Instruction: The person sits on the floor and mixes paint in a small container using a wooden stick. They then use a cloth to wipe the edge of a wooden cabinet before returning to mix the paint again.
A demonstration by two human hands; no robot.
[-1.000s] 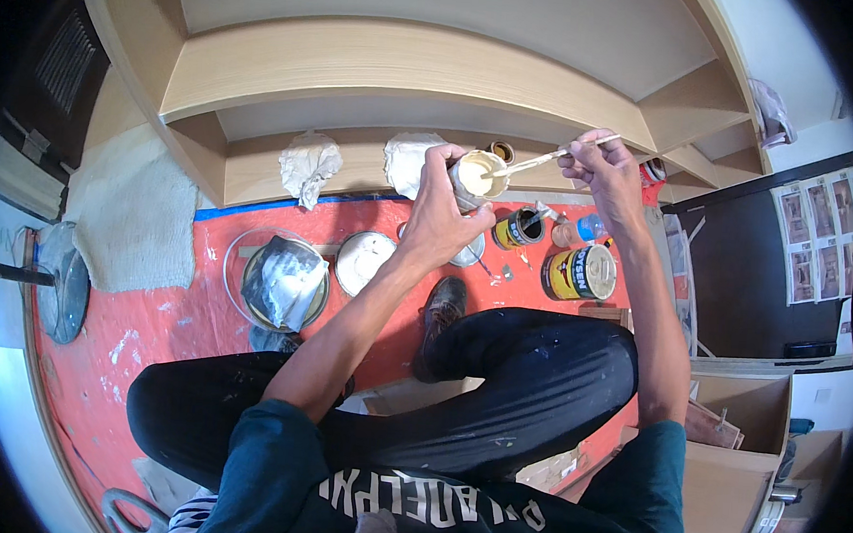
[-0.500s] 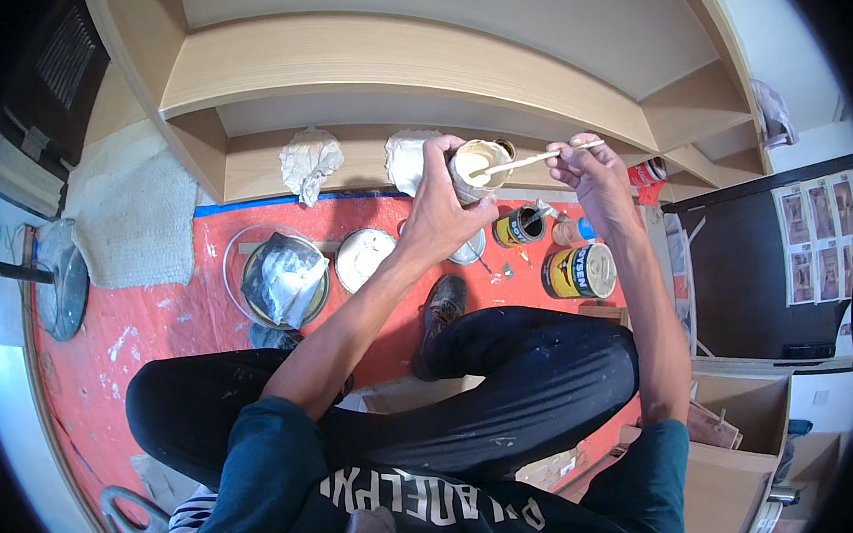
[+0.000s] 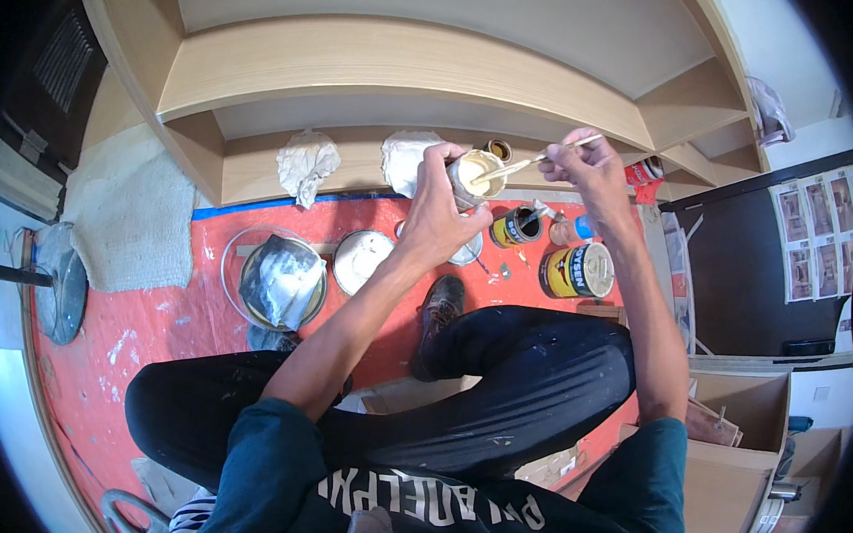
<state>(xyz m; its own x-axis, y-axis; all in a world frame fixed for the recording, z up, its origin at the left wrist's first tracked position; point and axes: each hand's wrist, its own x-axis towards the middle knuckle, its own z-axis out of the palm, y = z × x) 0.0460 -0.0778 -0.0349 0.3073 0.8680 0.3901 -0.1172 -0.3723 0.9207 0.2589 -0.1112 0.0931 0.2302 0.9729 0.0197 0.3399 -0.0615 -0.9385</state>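
My left hand (image 3: 441, 209) is wrapped around a small paint-smeared can (image 3: 465, 199), tilted so that its cream-coloured contents (image 3: 474, 170) show. Between the fingers of my right hand (image 3: 586, 169) is a thin wooden stirring stick (image 3: 528, 163). Its cream-coated lower end dips into the can, and the upper end sticks out past my fingers. Below my hands, on the red floor sheet, stand an open yellow-and-black can (image 3: 515, 231) with a brush in it and a larger closed one (image 3: 578, 272) of the same colours.
A wooden shelf unit (image 3: 408, 65) spans the far side, with crumpled cloths (image 3: 306, 164) on its lowest board. To the left on the red sheet (image 3: 144, 319) are a bag-topped bucket (image 3: 284, 283) and a round white-coated lid or tub (image 3: 363, 261). Cardboard boxes (image 3: 723, 494) stand at the right.
The can in my left hand has tipped slightly and shifted a little. My right hand has lowered the stick's dipping end within the can, its grip still near the top.
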